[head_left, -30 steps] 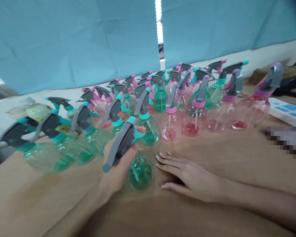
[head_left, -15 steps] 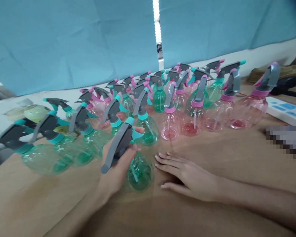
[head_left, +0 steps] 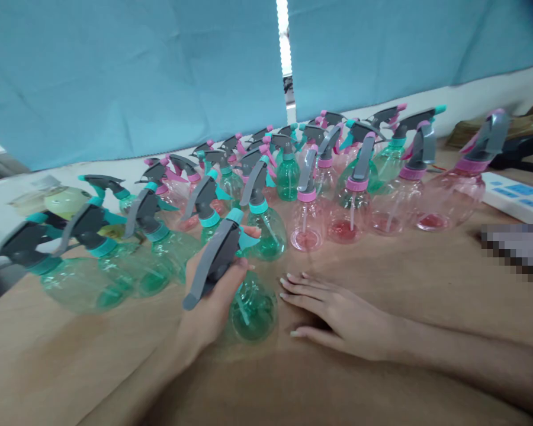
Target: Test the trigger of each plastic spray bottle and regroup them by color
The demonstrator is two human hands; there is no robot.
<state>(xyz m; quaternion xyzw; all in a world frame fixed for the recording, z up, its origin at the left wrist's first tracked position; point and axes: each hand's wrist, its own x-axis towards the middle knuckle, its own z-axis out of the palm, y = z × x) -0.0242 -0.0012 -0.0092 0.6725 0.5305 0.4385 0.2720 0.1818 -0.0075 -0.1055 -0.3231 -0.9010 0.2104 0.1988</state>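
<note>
My left hand is wrapped round the neck of a green spray bottle with a grey and teal trigger head. That bottle's base is near the tabletop; whether it touches is hard to tell. My right hand lies palm down on the wooden table, fingers stretched out, just right of the held bottle. Another green spray bottle stands just behind the held one. To the right of it is a pink spray bottle with a grey trigger head and pink collar.
Several green bottles line the left side, and several pink ones the right, with more rows behind. A white panel with blue labels and a pixelated object lie at right. A blue sheet hangs behind.
Nearly everything holds still. The view shifts very slightly; my left hand keeps its grip on the green spray bottle and my right hand stays flat on the table.
</note>
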